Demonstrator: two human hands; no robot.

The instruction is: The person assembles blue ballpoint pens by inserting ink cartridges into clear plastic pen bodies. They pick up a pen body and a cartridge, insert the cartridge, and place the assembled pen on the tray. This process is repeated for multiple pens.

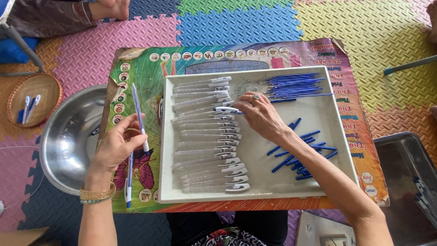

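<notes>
My left hand point(116, 146) holds an assembled blue-and-white pen point(139, 114) upright over the colourful board point(145, 77), left of the white tray point(318, 118). A second pen point(129, 180) lies under that hand. My right hand point(261, 114) reaches into the tray and grips a clear pen barrel with a white clip point(225, 110) from the column of barrels point(209, 141). Blue refills point(293, 84) lie bunched at the tray's top right. Blue end caps point(300, 152) are scattered under my right forearm.
A steel bowl point(68, 136) sits left of the board. A woven basket point(34, 98) with a few pens is at the far left. A dark metal tray point(409, 173) lies at the right. Another person's foot point(111, 8) rests on the foam mats.
</notes>
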